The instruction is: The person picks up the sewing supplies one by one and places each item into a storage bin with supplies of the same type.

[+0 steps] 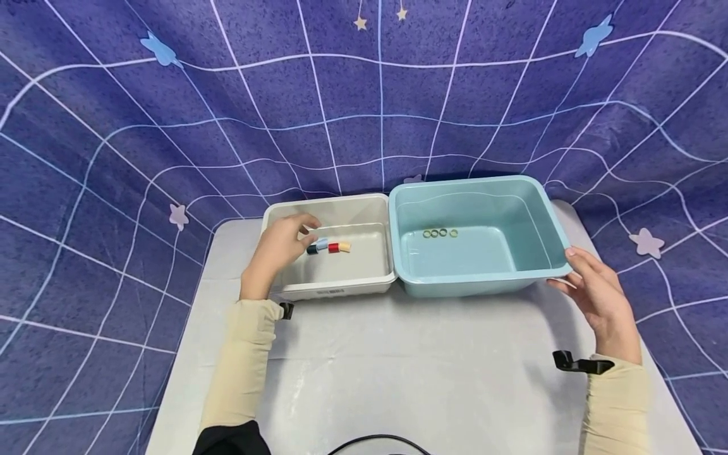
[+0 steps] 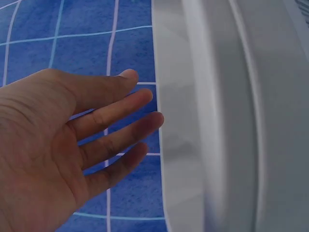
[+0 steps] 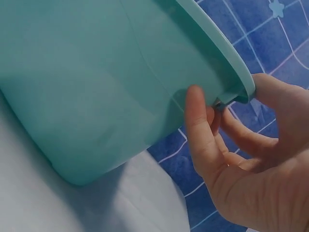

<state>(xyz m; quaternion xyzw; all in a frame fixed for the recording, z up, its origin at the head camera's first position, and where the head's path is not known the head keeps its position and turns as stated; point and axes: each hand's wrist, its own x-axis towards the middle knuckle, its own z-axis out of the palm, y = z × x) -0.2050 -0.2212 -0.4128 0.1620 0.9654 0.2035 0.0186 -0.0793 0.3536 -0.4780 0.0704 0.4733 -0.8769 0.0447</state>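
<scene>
My left hand (image 1: 284, 243) hovers over the left part of a whitish plastic bin (image 1: 335, 289), fingers loosely bent and holding nothing. In the left wrist view the same hand (image 2: 91, 130) shows its fingers apart, the bin's pale side (image 2: 231, 125) to their right. Just beyond the fingertips, several small coloured cylinders lie on the bin floor: a red one (image 1: 333, 248), a yellow one (image 1: 345, 247), a light blue one (image 1: 322, 243) and a black one (image 1: 312, 249). My right hand (image 1: 600, 297) grips the near right corner of the light blue bin's rim (image 1: 483, 277), pinching it in the right wrist view (image 3: 246, 87).
Several small yellowish-green rings (image 1: 435, 233) lie on the floor of the light blue bin. Both bins stand side by side on a white-covered table (image 1: 421, 366). A blue curtain with a grid print (image 1: 352, 95) hangs behind. A black cable (image 1: 378, 436) crosses the front edge.
</scene>
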